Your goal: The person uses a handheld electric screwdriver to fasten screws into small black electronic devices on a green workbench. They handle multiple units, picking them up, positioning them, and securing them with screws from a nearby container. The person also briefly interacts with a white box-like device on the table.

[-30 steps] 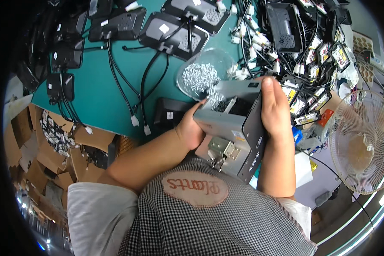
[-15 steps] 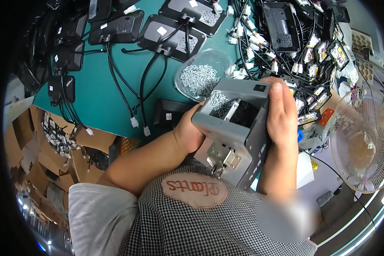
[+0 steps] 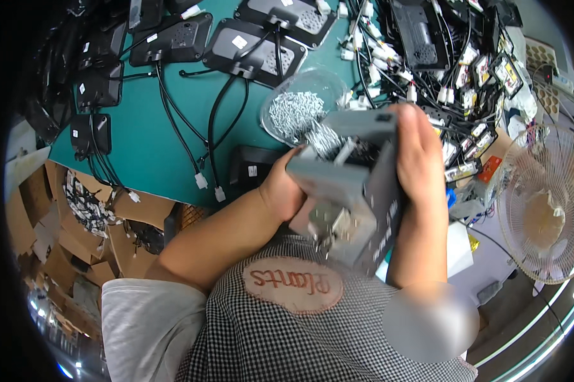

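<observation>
Between my two hands is a grey metal screw feeder (image 3: 338, 169), blurred by motion and tilted toward the far left. My left hand (image 3: 283, 186) is closed on its left side, fingers partly hidden behind it. Against its right side my right hand (image 3: 418, 156) is closed, fingers pointing upward. Small silver screws (image 3: 323, 140) are heaped at the far left edge of the feeder's open compartment. Beyond that edge, a clear plastic tub (image 3: 274, 102) on the green table holds many more such screws. A metal mechanism (image 3: 333, 223) shows on the feeder's near face.
Black display units (image 3: 255, 54) with cables lie across the green table (image 3: 140, 140). A black housing (image 3: 252, 162) sits beside my left hand. Wires with white connectors (image 3: 382, 57) pile up at the far right. A fan (image 3: 545, 204) stands right, cardboard boxes (image 3: 134, 254) left.
The feeder has tipped further toward the tub, its lower part swinging upward. Screws inside have slid to the compartment's far left edge. Both hands keep their hold.
</observation>
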